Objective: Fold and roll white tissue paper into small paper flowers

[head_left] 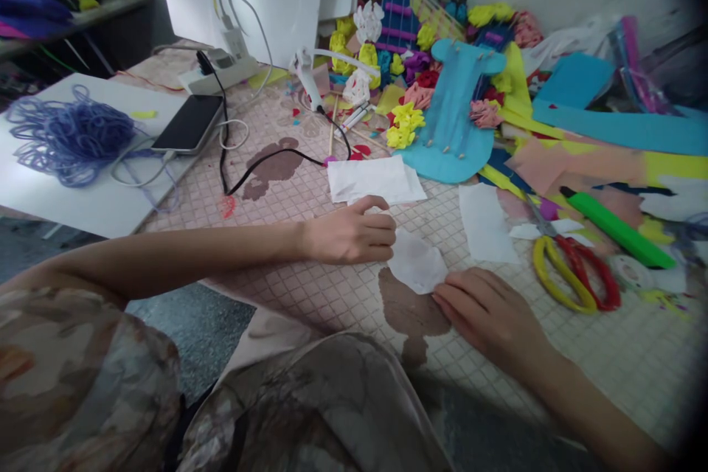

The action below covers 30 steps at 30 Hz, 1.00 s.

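A small rounded piece of white paper (417,262) lies on the patterned tablecloth between my hands. At its left edge, my left hand (354,234) is closed, its fingers curled and their tips hidden from view. My right hand (490,313) pinches the paper's lower right edge, fingers close together. Just beyond lies a folded white paper strip (376,181), and to the right is a white paper rectangle (487,225). Scissors (578,273) with yellow and red handles rest farther right, handles toward me.
A hot glue gun (310,81) stands behind, its black cord crossing the table. Purple yarn (71,134) and a phone (189,124) lie left on a white board. At the back are a blue cutout (459,118) and crumpled paper flowers (406,125). A green cutter (619,228) lies right.
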Motion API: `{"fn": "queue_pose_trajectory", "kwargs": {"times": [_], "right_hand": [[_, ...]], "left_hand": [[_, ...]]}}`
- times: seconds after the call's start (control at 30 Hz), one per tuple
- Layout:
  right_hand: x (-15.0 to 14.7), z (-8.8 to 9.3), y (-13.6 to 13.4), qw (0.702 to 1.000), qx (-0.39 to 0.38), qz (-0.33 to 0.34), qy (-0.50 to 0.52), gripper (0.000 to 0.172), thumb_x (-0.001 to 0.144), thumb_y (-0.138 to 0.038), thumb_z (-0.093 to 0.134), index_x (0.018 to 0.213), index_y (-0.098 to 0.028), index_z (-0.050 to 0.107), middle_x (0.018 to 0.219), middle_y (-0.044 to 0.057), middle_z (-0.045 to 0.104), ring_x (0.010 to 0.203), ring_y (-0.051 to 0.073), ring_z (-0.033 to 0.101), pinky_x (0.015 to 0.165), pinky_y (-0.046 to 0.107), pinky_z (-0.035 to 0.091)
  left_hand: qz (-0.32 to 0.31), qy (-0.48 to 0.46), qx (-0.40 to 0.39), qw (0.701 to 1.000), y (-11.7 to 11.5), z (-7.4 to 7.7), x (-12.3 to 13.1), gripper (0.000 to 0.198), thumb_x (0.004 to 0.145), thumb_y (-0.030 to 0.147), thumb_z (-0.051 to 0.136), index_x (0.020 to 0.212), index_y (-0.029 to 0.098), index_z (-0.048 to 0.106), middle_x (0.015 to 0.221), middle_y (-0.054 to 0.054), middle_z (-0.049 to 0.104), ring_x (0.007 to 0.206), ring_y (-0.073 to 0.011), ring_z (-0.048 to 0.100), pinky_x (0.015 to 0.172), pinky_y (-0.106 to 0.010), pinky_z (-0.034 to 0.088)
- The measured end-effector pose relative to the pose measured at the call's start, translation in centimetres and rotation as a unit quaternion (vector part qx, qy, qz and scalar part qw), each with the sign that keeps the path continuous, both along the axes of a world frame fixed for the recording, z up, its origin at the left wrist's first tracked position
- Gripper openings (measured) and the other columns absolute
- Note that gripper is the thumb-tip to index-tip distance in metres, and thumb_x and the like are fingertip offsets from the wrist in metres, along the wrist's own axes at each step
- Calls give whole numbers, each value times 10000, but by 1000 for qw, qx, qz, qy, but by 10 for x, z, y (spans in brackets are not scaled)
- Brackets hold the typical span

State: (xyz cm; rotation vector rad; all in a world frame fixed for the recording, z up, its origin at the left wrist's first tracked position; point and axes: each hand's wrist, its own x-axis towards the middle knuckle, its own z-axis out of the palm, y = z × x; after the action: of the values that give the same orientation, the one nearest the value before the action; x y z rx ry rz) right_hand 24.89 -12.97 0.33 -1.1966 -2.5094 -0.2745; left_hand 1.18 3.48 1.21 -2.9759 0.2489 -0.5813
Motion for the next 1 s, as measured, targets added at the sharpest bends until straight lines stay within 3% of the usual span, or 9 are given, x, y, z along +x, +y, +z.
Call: {"fn": "queue_pose_trajectory", "kwargs": {"times": [0.13,0.3,0.47,0.83,1.0], "right_hand": [[-2,1,-3,1000,-25,-18,-2,178,871,-90,550,1026,-169,588,970,96,635,876,219,578,787,363,488],[-6,-1,-4,998,-32,-46,35,163,879,-154,571,1030,-213,585,951,68,650,850,217,588,775,373,489],[-10,-6,-3,986,-78,-98,109,120,901,-136,519,971,-210,582,936,67,601,857,207,563,767,363,476],[-18,2,1,933,-201,-183,234,84,897,-213,519,820,-221,553,854,34,552,810,191,550,654,312,445],[-21,2,2,925,-203,-201,250,101,887,-224,521,787,-218,533,822,31,538,787,195,540,665,326,438]], "left_hand": [[37,23,-91,995,-3,0,0,203,957,203,386,931,200,587,926,-42,669,983,-166,569,996,-395,304],[101,17,-256,961,-5,-3,2,116,894,212,494,846,190,597,888,-33,662,911,-158,564,906,-334,349],[91,15,-336,937,-5,-5,2,101,867,199,532,828,174,622,857,-45,654,889,-160,568,887,-316,382],[135,9,-365,921,-8,-6,3,64,805,189,613,772,143,643,855,-55,626,854,-153,546,848,-302,421],[159,18,-350,923,-10,-5,5,92,807,204,607,743,140,625,843,-53,619,840,-154,536,824,-297,417]]}}
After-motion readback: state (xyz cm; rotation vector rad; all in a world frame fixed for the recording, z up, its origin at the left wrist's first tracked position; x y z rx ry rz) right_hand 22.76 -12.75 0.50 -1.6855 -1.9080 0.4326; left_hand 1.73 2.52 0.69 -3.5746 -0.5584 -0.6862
